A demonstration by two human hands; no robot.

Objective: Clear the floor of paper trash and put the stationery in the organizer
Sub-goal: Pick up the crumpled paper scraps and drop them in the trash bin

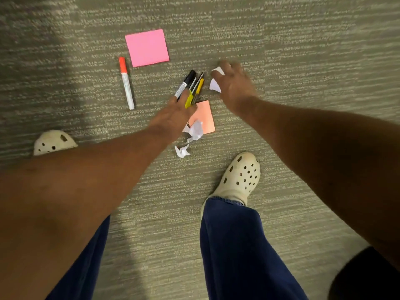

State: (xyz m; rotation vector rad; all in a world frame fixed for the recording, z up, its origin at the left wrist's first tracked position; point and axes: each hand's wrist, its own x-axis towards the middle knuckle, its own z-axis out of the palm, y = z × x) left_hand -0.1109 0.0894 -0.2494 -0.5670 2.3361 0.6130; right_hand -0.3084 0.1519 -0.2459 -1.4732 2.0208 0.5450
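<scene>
My left hand (173,114) reaches down to the carpet and is closed on a bundle of pens (191,88): a black-capped marker and yellow pens that fan out past my fingers. My right hand (234,84), blurred, closes over a white paper scrap (215,85) just right of the pens; white shows between its fingers. A red-capped white marker (126,83) lies loose to the left. Beyond it lies a pink sticky-note pad (147,47). A smaller orange pad (205,116) sits partly under my left hand, with two crumpled white papers (195,131) (182,150) beside it.
Grey-green carpet (303,50) covers the whole floor. My feet in cream clogs stand at the left (52,142) and lower right (241,174), close to the crumpled papers. No organizer or bin is in view.
</scene>
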